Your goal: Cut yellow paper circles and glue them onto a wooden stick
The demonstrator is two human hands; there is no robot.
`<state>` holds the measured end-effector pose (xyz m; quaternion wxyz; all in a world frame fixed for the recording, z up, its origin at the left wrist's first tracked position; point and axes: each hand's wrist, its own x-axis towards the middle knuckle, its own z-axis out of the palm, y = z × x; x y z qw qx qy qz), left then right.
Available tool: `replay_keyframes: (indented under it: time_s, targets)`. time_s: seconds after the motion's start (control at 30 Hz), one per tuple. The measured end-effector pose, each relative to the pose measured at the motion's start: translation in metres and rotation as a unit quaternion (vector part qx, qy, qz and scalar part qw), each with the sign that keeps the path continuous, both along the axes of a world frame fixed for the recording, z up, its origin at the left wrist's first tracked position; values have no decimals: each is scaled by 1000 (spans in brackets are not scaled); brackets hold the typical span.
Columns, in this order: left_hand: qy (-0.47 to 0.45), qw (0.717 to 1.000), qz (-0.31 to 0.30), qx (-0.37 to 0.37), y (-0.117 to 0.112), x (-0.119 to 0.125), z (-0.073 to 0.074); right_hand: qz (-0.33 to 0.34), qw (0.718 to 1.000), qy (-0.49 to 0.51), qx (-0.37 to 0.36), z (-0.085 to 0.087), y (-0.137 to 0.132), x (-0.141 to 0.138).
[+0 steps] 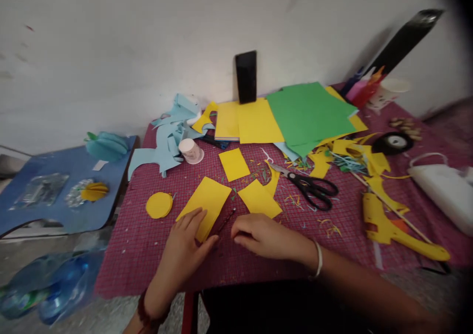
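Note:
My left hand (185,248) lies flat with fingers stretched out on the near end of a yellow paper rectangle (207,201) on the red checked tablecloth (140,245). My right hand (264,235) rests knuckles-up beside it, fingers curled toward the near end of a thin dark pencil (226,220) lying between the two hands; whether it grips the pencil is unclear. Another yellow piece (258,200) lies just beyond the right hand, a smaller yellow rectangle (234,164) farther back, and a yellow paper circle (158,205) to the left.
Black scissors (310,186) lie right of centre. A yellow glue gun (391,228), tape roll (393,142) and white object (443,191) sit right. Yellow (251,122) and green sheets (310,112), a phone (246,76), a pink cup (191,151) and blue scraps (168,142) lie behind.

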<state>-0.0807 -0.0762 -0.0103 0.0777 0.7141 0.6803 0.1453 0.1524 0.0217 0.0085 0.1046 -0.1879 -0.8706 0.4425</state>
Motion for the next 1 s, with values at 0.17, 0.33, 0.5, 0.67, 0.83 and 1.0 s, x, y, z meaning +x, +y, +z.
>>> replay_keyframes:
  time_s: [0.17,0.33,0.5,0.67,0.83,1.0]
  targets:
    - [7,999,34,21,16,5,-11,32,999,11,14,3,-4,-2]
    - [-3,993,120,0,25,-5,-1,68,997,9,45,5,-14,-2]
    - [-71,979,190,-16,29,-11,9,83,993,4,78,9,-20,8]
    - [-134,969,207,-27,34,-10,13,51,996,-6,73,8,-21,18]
    - [-10,977,200,-68,37,-12,8,61,993,0,100,1,-24,24]
    - [88,988,129,16,39,-7,20,40,993,-10,114,-6,-24,34]
